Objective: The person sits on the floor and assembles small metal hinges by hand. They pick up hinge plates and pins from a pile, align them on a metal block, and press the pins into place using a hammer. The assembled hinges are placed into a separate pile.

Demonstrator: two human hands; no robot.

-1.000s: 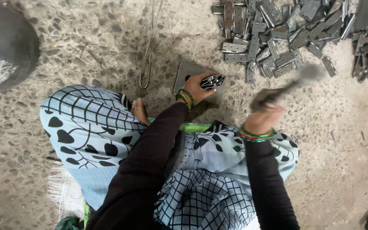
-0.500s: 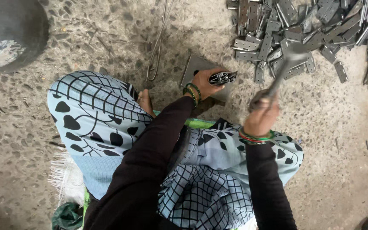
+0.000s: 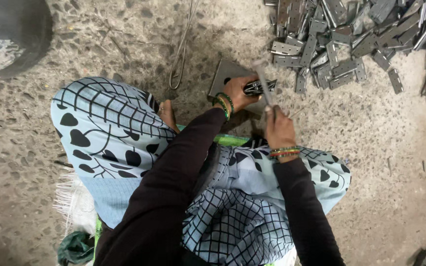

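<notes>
Head view, and my left hand pins a dark hinge on the flat metal plate just beyond my knees; my right hand is clenched round a hammer; loose hinges heaped far right.

The hammer is showing only as a motion-blurred streak — its head cannot be made out. The left hand is hiding part of the small dark hinge. The top and right edges are cutting off the pile of metal hinges — and the left edge, a dark round tub.
</notes>
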